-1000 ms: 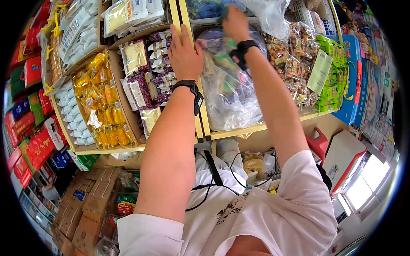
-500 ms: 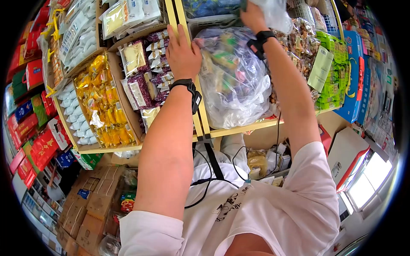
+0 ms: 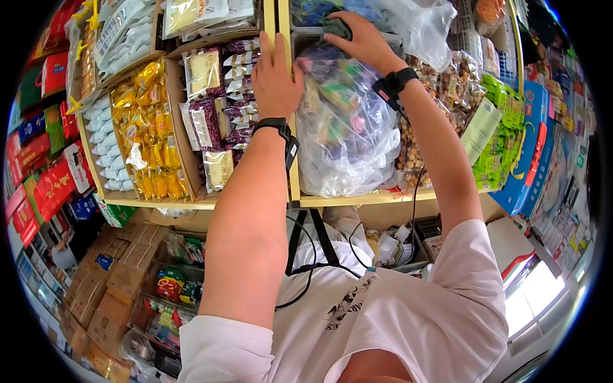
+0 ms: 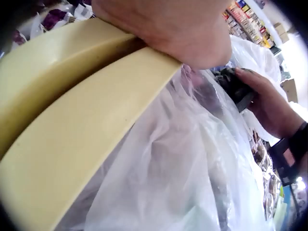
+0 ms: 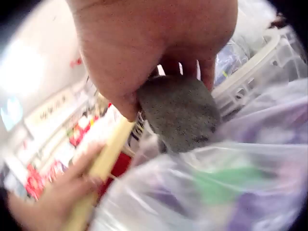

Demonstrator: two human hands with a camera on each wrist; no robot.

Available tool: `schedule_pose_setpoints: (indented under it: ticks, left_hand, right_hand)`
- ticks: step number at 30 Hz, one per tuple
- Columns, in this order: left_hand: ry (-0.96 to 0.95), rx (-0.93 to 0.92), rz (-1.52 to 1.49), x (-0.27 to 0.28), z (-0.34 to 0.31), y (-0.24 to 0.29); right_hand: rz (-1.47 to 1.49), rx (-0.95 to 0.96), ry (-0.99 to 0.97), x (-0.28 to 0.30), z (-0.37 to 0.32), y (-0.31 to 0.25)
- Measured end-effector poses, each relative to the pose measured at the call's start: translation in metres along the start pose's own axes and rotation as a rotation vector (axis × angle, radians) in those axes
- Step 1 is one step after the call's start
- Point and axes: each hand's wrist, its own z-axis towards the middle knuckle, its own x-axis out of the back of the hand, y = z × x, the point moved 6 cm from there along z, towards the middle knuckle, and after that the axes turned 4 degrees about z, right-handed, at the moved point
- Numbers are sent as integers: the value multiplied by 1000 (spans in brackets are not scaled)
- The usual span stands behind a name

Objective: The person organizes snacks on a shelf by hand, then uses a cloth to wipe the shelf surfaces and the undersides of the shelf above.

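Grey cloth [image 5: 180, 113], dark, speckled, folded, pinched by right hand [image 3: 364, 41]

Contents of the clear bag [image 3: 348, 134] look blurred.

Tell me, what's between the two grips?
The top of the clear plastic bag, seen in the head view: the left grip rests on the yellow shelf post, the right grip holds a grey sponge.

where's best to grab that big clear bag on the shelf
Probably the slack film at the top of the clear bag, coming from the open front: its body bulges wide, and the yellow upright and snack packs hem in both sides.
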Motion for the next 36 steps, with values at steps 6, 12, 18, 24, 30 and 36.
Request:
schedule_pose_setpoints:
  ticks: [6,12,18,24,30,36]
  left_hand:
    - [20,-2,17,2,1,0]
    - [24,-9,31,5,1,2]
    - [32,-23,40,3,0,2]
    - [18,-9,54,4,3,0]
    - [0,-1,41,1,1,0]
    - [-14,10,26,3,0,2]
  right_hand:
    - [-537,116,-29,-26,1,15]
    - [-407,238,-17,-77,36,11]
    - [-297,127,-114,-69,34,-19]
    - [-329,84,-207,-56,30,-7]
    - [-303,74,-109,-64,30,1]
    - [-373,-59,13,-53,15,23]
